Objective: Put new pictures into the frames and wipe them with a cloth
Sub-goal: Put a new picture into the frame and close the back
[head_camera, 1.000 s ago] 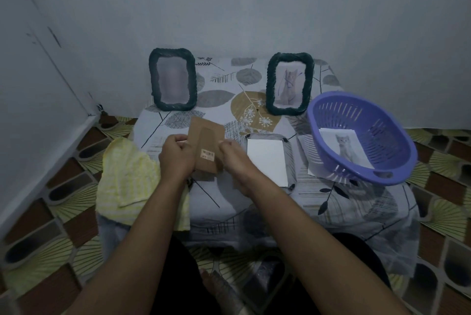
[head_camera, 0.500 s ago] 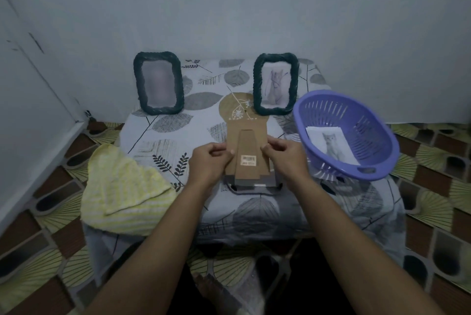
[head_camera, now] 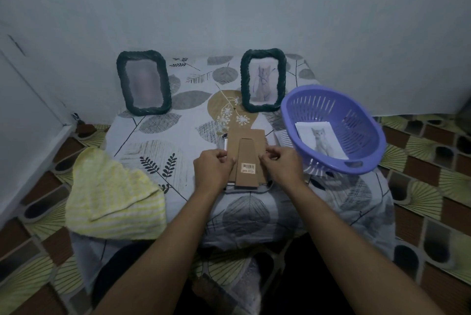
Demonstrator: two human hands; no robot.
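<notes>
- The brown cardboard backing board (head_camera: pixel 251 145), with its fold-out stand and barcode sticker, lies flat at the middle of the table (head_camera: pixel 158 141), on top of a face-down frame (head_camera: pixel 265 187) of which only a dark rim and a pale strip show.
- The board looks light and stiff, though thin enough to crease. The long side edges are probably the best hold, since the stand flap could tear at its hinge.
- The left hand (head_camera: pixel 212 169) pinches the board's left edge with curled fingers, and the right hand (head_camera: pixel 280 165) pinches the right edge between thumb and fingertips.
- The frame beneath probably has a glazed front, so pressing should be even and gentle. Whether the board is fully seated cannot be told.
- The purple slotted basket (head_camera: pixel 318 105) sits just right of the board and holds a cat print (head_camera: pixel 321 140) lying against its floor. It is loose paper, light and easily bent.
- Two dark woven frames stand upright at the back: the left frame (head_camera: pixel 144 82) shows a blurred picture, and the right frame (head_camera: pixel 263 80) shows a cat.
- The yellow striped cloth (head_camera: pixel 112 194) lies folded over the table's near-left corner. It looks soft and limp, and neither hand touches it.
</notes>
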